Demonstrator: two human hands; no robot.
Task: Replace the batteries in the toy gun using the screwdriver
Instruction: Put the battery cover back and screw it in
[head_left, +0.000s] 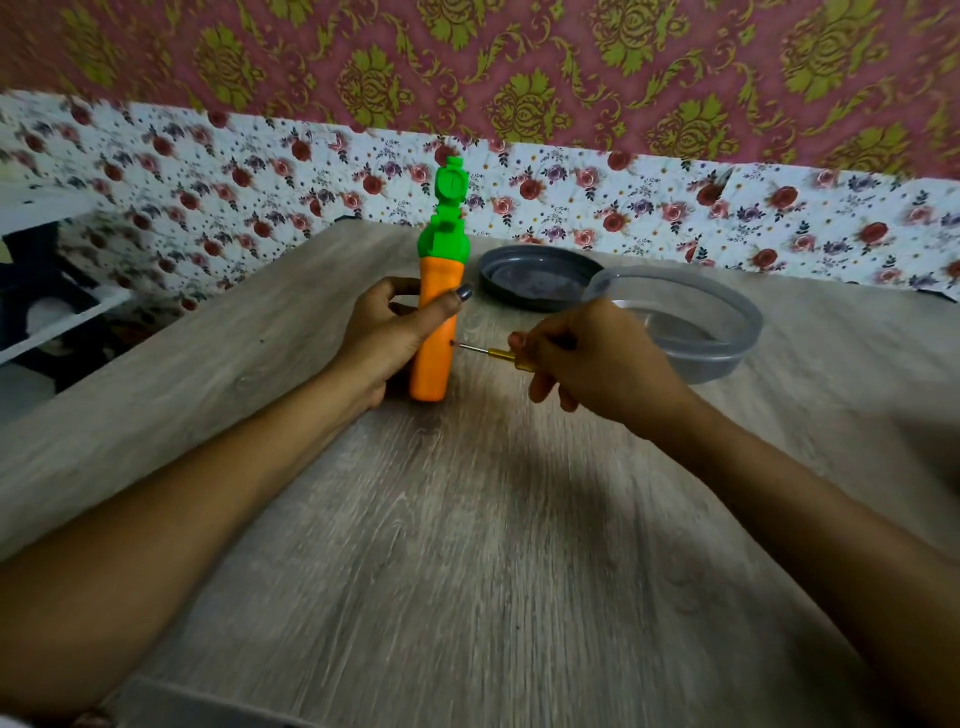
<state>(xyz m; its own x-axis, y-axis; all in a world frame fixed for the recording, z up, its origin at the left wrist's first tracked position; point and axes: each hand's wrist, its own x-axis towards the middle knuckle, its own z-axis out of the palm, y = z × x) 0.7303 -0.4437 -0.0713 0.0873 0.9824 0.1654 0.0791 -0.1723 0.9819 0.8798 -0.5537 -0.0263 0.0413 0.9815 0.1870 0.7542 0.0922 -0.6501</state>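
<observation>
— So, what's nearest to us?

— Two bare forearms, reaching out over a pale wood-grain table (467, 545). Follow them and you get to the hands, about mid-table.

— And the toy gun?

— Standing upright on its orange end, just left of centre. The toy gun (431, 374) is orange below and green on top. The left hand (387, 332) is wrapped round the orange body from the left side, thumb laid across the front, fingers curled behind. The base pokes out below the grip and rests on the table; the green part rises well clear above it.

— The other hand?

— The right hand (597, 358) is clenched round a small screwdriver (501, 357) with a yellow handle. Only a bit of the handle shows past the knuckles. The thin metal shaft runs level to the left, and its tip meets the orange side at a little dark spot, just below the left thumb. Whether it's seated in a screw I can't make out.

— Anything past that?

— A dark grey lid (535, 280) lying flat just behind the toy, and to its right a clear round container (727, 353), its rim overlapping the lid's edge from here. Behind them, rose-print paper (675, 208), then red-and-gold patterned wall (519, 62) above.
</observation>
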